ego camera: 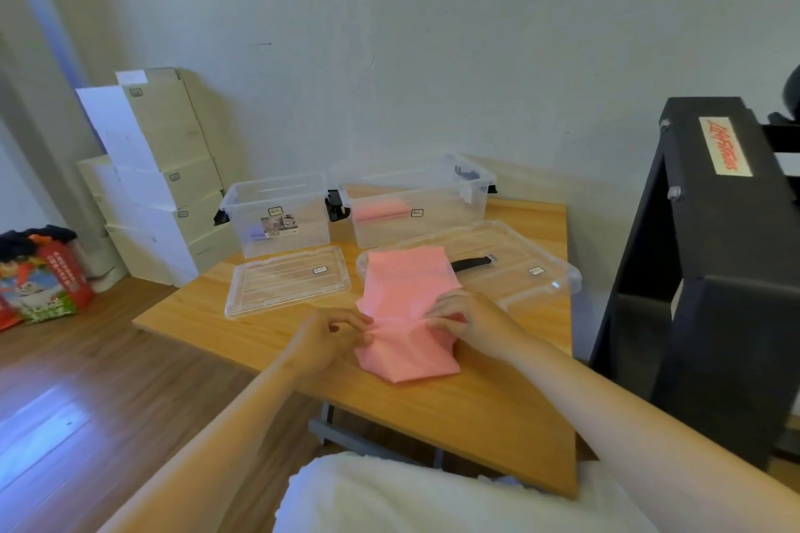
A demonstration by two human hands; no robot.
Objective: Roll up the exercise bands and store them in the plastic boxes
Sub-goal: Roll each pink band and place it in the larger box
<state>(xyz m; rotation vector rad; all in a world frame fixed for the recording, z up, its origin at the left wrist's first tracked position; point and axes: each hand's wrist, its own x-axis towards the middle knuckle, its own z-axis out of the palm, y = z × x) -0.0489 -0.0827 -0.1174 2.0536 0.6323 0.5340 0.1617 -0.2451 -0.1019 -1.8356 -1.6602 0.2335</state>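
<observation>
Wooden table (476,415) fills the near view, its front edge partly covered by something white and fuzzy in my lap that I cannot make out. On it lies the pink exercise band (407,294), flattened, with a crease across its middle. My left hand (329,338) pinches that crease at the band's left edge and my right hand (472,320) pinches it at the right; my fingertips are partly buried in the fold. The band's far end overlaps the right lid (519,260), where a black strap (472,263) lies half hidden behind the pink. Beside it sits the left lid (285,281). Farther back stand two clear boxes: the right box (454,208) holds a rolled pink band (383,211), and the left box (311,225) holds something purple (255,233), blurred behind a label. Cardboard cartons (164,169) stack against the wall, and a black stand (714,251) is cut off at the right.
</observation>
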